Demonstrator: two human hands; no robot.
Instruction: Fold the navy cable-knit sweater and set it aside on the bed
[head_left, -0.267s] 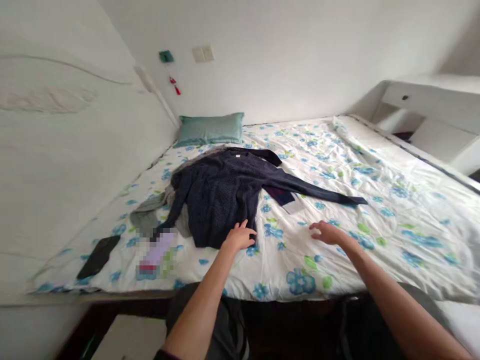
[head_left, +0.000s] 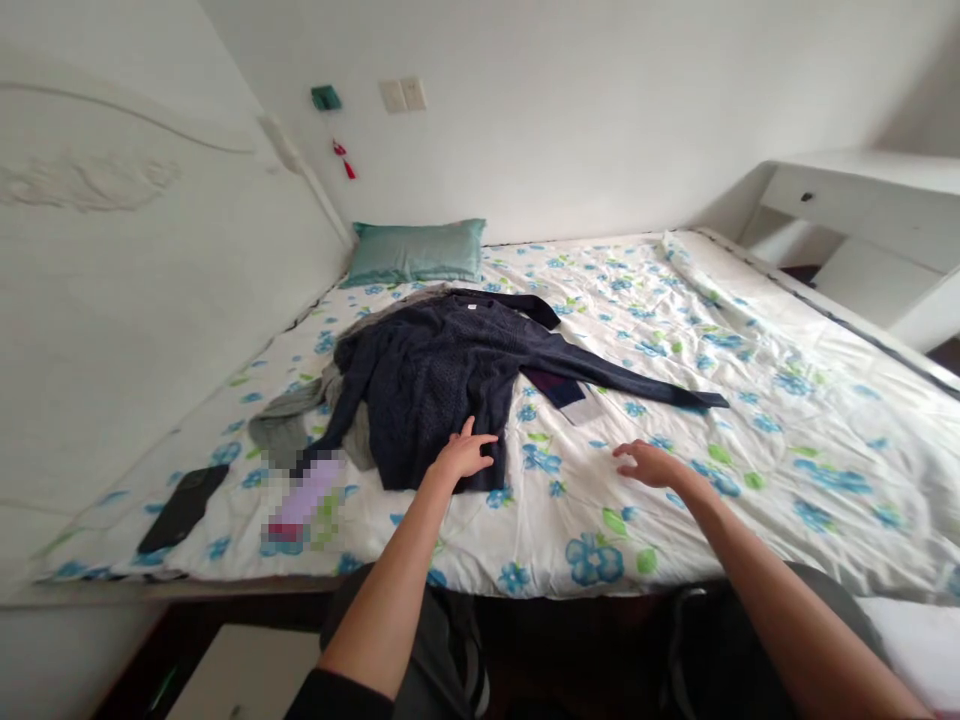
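Observation:
A dark navy knitted sweater (head_left: 435, 385) lies spread on the floral bed sheet (head_left: 675, 440), one sleeve stretched out to the right. My left hand (head_left: 461, 455) rests flat on the sweater's lower hem, fingers stretched out. My right hand (head_left: 649, 463) hovers just over the bare sheet to the right of the sweater, fingers loosely apart and holding nothing. A small dark and grey folded piece (head_left: 566, 395) lies under the outstretched sleeve. Grey clothing (head_left: 289, 420) sticks out from under the sweater on its left.
A green pillow (head_left: 416, 252) sits at the head of the bed by the wall. A black phone (head_left: 182, 506) and a blurred pinkish item (head_left: 304, 500) lie near the left front edge. A white headboard (head_left: 112, 300) stands left; a white desk (head_left: 862, 210) stands right.
My left hand has slid a little up and left onto the sweater's hem. My right hand has barely shifted. The view has tilted slightly.

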